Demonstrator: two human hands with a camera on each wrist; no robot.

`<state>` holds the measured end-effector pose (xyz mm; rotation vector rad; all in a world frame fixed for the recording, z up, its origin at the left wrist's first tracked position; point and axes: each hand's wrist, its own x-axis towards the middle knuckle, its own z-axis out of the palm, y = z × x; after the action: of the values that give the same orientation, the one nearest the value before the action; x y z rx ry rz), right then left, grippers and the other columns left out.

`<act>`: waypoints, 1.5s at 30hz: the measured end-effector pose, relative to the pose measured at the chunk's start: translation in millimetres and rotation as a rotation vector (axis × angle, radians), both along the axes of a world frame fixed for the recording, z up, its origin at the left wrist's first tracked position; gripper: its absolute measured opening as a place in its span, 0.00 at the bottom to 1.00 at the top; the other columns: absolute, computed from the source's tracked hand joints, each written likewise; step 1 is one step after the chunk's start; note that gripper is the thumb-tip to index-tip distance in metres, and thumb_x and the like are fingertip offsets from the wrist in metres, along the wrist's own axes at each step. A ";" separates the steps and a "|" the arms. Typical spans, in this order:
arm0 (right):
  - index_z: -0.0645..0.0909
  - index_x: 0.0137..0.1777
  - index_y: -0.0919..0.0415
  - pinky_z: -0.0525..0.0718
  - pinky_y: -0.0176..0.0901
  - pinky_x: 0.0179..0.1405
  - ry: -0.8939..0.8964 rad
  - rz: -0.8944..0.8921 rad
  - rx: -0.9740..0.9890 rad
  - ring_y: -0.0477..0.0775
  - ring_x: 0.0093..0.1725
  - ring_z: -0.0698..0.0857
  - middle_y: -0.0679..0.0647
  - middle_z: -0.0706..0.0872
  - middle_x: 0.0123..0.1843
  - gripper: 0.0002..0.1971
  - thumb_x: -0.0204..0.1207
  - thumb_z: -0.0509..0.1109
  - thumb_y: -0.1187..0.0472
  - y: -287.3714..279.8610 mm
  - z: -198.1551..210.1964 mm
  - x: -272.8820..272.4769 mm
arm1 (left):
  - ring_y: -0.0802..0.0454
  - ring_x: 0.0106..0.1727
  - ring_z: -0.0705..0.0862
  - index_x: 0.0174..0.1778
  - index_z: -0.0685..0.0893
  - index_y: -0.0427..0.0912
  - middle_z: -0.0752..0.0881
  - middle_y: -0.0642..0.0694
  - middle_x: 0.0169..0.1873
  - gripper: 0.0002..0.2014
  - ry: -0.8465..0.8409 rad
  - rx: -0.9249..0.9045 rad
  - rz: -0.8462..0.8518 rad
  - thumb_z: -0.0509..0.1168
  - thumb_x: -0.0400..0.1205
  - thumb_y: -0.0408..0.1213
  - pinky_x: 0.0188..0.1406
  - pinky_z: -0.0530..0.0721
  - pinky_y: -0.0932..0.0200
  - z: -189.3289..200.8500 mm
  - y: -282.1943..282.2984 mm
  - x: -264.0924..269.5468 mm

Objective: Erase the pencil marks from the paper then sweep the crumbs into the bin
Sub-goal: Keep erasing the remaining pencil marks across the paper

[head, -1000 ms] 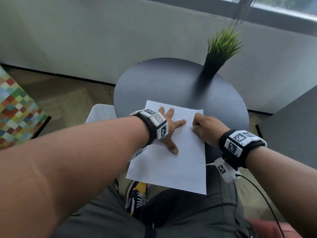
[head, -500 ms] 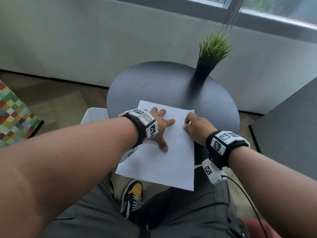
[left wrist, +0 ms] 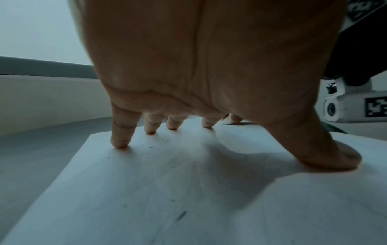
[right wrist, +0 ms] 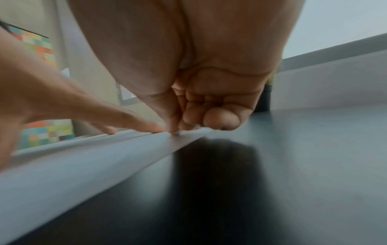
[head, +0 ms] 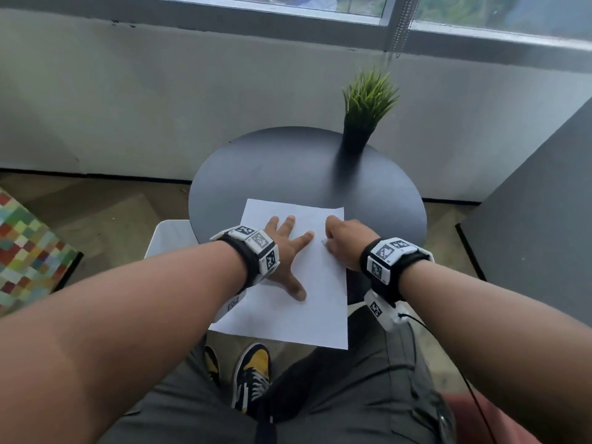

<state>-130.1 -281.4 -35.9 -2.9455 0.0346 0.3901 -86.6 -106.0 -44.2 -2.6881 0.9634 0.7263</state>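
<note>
**Q:** What does the figure show, and where is the sheet?

**A:** A white sheet of paper (head: 288, 312) lies on a round, matte black table (head: 272, 174), its near end overhanging the table edge above the person's lap. The left hand (head: 285, 251) is spread flat, straight fingers (left wrist: 120, 132) and thumb pressed down as a clamp. The right hand (head: 344, 243) is curled near the sheet's right edge, its fingertips (right wrist: 175, 127) pinching a small pale object, presumably the eraser (left wrist: 227, 122); its shape cannot be made out.

**Q:** How is this step done well?

**A:** Judged from the frame, erasing is under way. Short strokes directed away from the clamping hand should keep the thin sheet taut; strokes toward it risk buckling or creasing. The unsupported near end will flex, so pressure belongs over the table.

**Q:** Materials and textures?

**A:** The paper is smooth and limp, carrying faint grey smudges and dark specks, probably crumbs (left wrist: 165, 140), beside the left fingers. The tabletop is hard and slightly reflective. A spiky green artificial plant (head: 368, 94) stands in a dark tapered pot at the far rim.

**Q:** And the bin?

**A:** A white container (head: 169, 238) sits low at the table's left; whether it is the bin cannot be confirmed.
</note>
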 end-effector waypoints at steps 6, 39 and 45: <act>0.74 0.61 0.54 0.83 0.51 0.50 0.106 0.219 0.083 0.63 0.54 0.83 0.59 0.85 0.54 0.12 0.80 0.62 0.55 26.6 2.9 -16.5 | 0.34 0.85 0.35 0.83 0.34 0.66 0.33 0.43 0.85 0.68 0.024 0.007 -0.001 0.72 0.56 0.78 0.80 0.51 0.29 3.8 -0.5 -0.8; 0.70 0.59 0.59 0.79 0.49 0.41 0.024 0.159 -0.028 0.66 0.49 0.83 0.60 0.84 0.48 0.11 0.81 0.59 0.55 2.4 2.7 -19.6 | 0.31 0.84 0.34 0.80 0.32 0.73 0.30 0.42 0.84 0.65 0.036 0.038 0.005 0.71 0.57 0.79 0.77 0.53 0.24 4.3 -4.5 1.5; 0.72 0.58 0.55 0.83 0.51 0.45 0.090 0.177 0.065 0.65 0.49 0.83 0.60 0.85 0.51 0.10 0.80 0.61 0.54 7.5 2.6 -23.8 | 0.29 0.84 0.34 0.79 0.34 0.77 0.30 0.41 0.84 0.63 0.043 0.033 -0.002 0.71 0.56 0.79 0.77 0.52 0.22 5.0 -5.4 1.1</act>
<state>-153.8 -273.9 -33.2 -2.8735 -0.2253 0.5370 -85.5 -111.4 -39.2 -2.6533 0.9547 0.7954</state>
